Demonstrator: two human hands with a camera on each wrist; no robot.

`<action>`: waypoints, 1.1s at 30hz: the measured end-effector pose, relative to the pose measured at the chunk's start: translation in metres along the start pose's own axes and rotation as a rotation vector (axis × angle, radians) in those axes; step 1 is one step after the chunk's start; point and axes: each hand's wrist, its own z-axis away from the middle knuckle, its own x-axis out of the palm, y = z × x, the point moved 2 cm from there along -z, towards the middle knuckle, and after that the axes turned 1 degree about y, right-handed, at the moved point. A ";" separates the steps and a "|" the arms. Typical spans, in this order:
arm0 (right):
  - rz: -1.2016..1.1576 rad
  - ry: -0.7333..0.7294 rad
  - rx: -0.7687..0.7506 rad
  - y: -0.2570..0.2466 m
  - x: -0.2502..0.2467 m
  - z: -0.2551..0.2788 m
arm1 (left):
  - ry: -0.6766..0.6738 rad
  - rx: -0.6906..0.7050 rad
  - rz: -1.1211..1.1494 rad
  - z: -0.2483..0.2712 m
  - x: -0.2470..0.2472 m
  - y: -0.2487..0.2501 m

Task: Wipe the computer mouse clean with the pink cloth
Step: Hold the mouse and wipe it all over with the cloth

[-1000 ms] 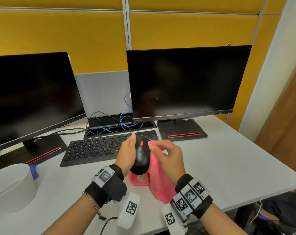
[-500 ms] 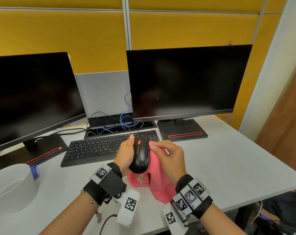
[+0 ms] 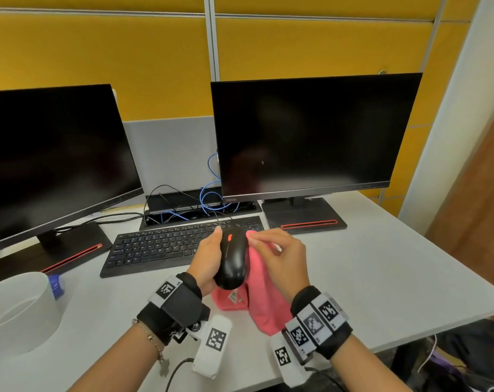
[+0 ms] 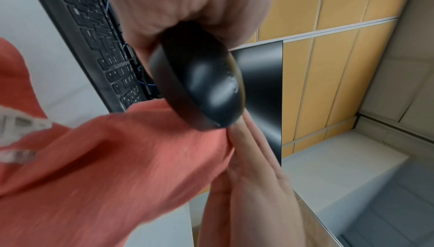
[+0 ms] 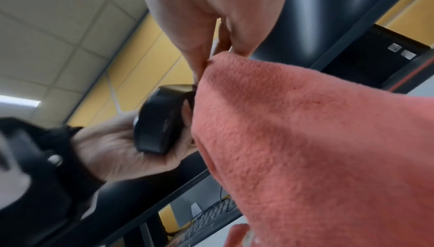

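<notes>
My left hand (image 3: 209, 256) grips a black computer mouse (image 3: 232, 257) with a red scroll wheel, lifted above the desk in front of the keyboard. In the left wrist view the mouse (image 4: 202, 87) shows its rounded rear end under my palm. My right hand (image 3: 276, 256) pinches the pink cloth (image 3: 264, 295) and holds it against the mouse's right side. The cloth hangs down to the desk below both hands. In the right wrist view the cloth (image 5: 305, 139) fills the right half, and the mouse (image 5: 157, 121) lies in the left palm.
A black keyboard (image 3: 166, 244) lies just behind the hands. Two dark monitors (image 3: 310, 134) (image 3: 50, 162) stand on red-striped bases on the white desk (image 3: 395, 273). Cables (image 3: 209, 199) run between them. A white round container (image 3: 19, 309) sits at the front left.
Both hands with the mouse and cloth have shifted slightly away from me toward the keyboard. The grips look the same.
</notes>
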 end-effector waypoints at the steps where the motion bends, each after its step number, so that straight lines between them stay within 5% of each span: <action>1: 0.012 -0.043 -0.019 0.000 0.001 0.003 | 0.015 0.004 0.021 -0.002 -0.003 0.002; 4: 0.066 -0.168 -0.087 -0.003 0.002 0.013 | 0.057 -0.007 0.057 -0.005 -0.010 0.005; 10: 0.076 -0.010 -0.047 -0.001 0.001 -0.006 | -0.007 -0.026 0.000 0.001 0.000 0.000; 19: 0.038 -0.264 -0.041 0.001 -0.005 0.014 | 0.094 0.129 -0.121 -0.008 -0.014 0.002; 25: 0.105 -0.186 -0.128 -0.011 -0.005 0.009 | 0.180 0.310 -0.222 -0.002 -0.008 0.011; 33: 0.393 -0.054 -0.269 -0.012 0.003 -0.024 | 0.057 0.460 -0.449 0.014 0.009 0.006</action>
